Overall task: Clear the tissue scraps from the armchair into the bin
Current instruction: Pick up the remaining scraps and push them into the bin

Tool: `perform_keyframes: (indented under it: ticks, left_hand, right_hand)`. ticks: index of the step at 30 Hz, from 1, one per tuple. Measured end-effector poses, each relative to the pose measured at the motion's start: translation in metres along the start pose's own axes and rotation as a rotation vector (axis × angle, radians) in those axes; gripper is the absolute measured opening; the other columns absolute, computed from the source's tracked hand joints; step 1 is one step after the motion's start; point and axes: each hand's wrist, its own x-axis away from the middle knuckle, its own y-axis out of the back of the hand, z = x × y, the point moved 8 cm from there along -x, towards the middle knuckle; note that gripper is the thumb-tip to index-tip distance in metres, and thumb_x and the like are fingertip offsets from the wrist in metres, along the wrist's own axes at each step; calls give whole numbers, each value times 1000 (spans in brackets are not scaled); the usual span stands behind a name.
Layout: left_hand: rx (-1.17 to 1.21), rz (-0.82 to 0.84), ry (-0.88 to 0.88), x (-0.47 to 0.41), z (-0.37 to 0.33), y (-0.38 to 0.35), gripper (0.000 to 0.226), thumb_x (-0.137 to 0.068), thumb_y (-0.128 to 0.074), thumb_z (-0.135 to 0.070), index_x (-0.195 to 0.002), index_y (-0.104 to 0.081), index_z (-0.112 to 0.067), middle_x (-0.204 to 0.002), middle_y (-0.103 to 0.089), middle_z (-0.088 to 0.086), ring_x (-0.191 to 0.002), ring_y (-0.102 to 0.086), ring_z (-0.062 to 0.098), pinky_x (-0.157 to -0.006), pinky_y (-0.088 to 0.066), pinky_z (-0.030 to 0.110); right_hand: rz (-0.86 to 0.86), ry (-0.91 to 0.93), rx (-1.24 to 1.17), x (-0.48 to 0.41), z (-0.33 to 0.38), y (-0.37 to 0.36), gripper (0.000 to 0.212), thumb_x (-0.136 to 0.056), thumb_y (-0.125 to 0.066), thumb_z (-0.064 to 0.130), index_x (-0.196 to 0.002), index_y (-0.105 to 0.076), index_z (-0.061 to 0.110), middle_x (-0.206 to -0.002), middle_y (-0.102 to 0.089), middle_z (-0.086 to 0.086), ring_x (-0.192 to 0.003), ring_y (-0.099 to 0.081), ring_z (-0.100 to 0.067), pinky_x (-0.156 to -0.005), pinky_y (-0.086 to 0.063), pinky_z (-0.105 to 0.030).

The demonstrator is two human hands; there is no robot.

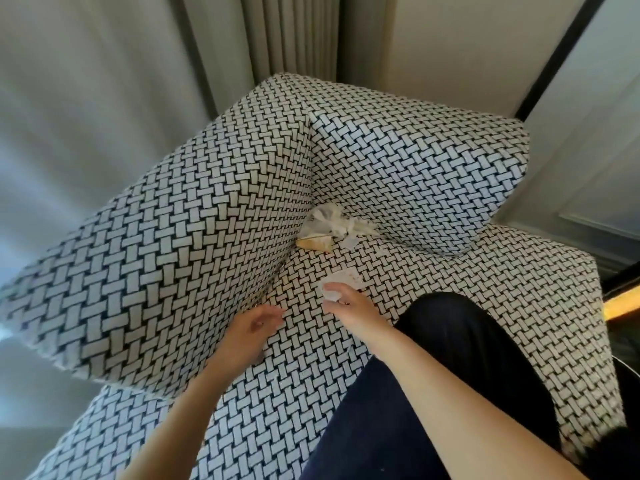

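At backrest crease (408, 242), tissue pile (334, 221) lengthwise, right hand (349, 310) pinching scrap (334, 285), left hand (251, 329) slack

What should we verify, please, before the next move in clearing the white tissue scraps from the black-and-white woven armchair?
1. Right hand grips a flat white tissue scrap: ok.
2. Left hand free, holding nothing: ok.
3. Seat corner of the black-and-white woven armchair cleared: not ok; a pile of shredded white tissue lies there.
4. Small loose white scrap beside that pile picked up: not ok.
5. Tan wedge-shaped object by the pile is rubbish: cannot tell.
6. Bin within reach: cannot tell; none in view.
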Motion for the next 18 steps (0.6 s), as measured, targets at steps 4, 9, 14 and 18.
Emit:
perform_keyframes:
  ticks: [4,9,14,18]
  left_hand:
    - [-50,30,-29,14,15,-1,19,-95,-51,-18,-103,-61,-32,-98,-62,-19,-91,-58,-2,-80,-46,11]
    - [-78,16,-38,22,26,-7,20,-95,-52,-19,-101,-62,-35,-103,-64,-18,-99,-57,-4,-83,-44,10]
    - [-229,32,-105,24,8,-32,23,-95,-50,-18,-109,-60,-34,-111,-60,-18,-97,-56,-4,-82,-46,12]
    - [-319,88,-229,20,-24,-72,35,-93,-49,-9,-121,-59,-28,-116,-53,-15,-99,-55,1,-81,-45,12]
  right_hand:
    - [-87,-217,-647,-3,-27,-7,47,-95,-50,38,-139,-40,27,-148,-35,0,-135,-32,-20,-113,-27,-39]
    - [-66,-331,-1046,-13,-40,-6,51,-93,-46,49,-135,-48,20,-148,-34,-4,-135,-30,-24,-113,-24,-39]
    - [-75,-247,-1105,-10,-35,0,54,-95,-38,51,-126,-56,10,-140,-46,-6,-133,-36,-22,-110,-27,-38]
    - [-181,-166,-1139,-3,-35,14,50,-96,-39,46,-119,-62,7,-130,-55,-8,-124,-47,-19,-109,-32,-38]
